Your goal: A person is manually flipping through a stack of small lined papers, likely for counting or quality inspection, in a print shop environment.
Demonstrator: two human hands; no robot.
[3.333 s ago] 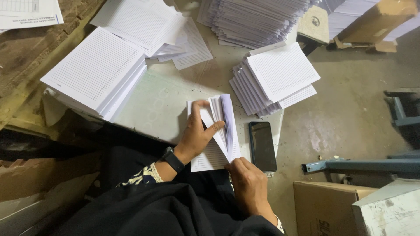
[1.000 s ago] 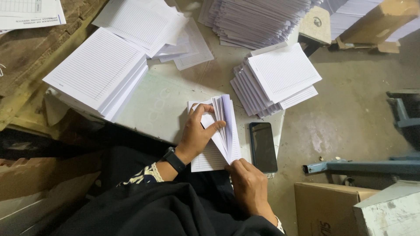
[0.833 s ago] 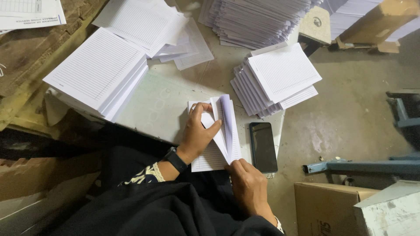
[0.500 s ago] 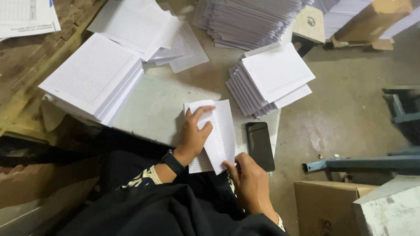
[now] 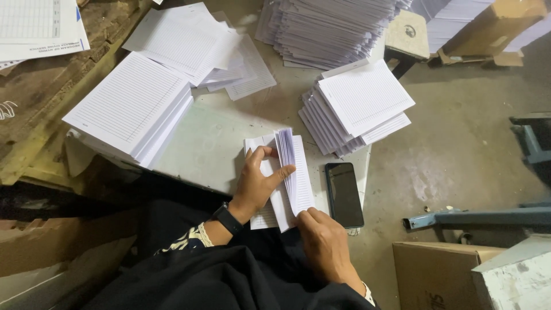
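Left hand [image 5: 256,185] clamped on a small stack of lined sheets [image 5: 290,178] — thumb pressing into the fanned edges, fingers spread on the flat pages behind. Right hand [image 5: 325,244] pinches the stack's near corner. Stack sits at the desk [image 5: 209,146] front edge, just beside a black phone [image 5: 344,193] — bigger paper piles [image 5: 129,109] well apart.

Left hand [image 5: 259,182] & right hand [image 5: 322,240] on fanned paper bundle [image 5: 290,172], black phone [image 5: 344,194] just beside.
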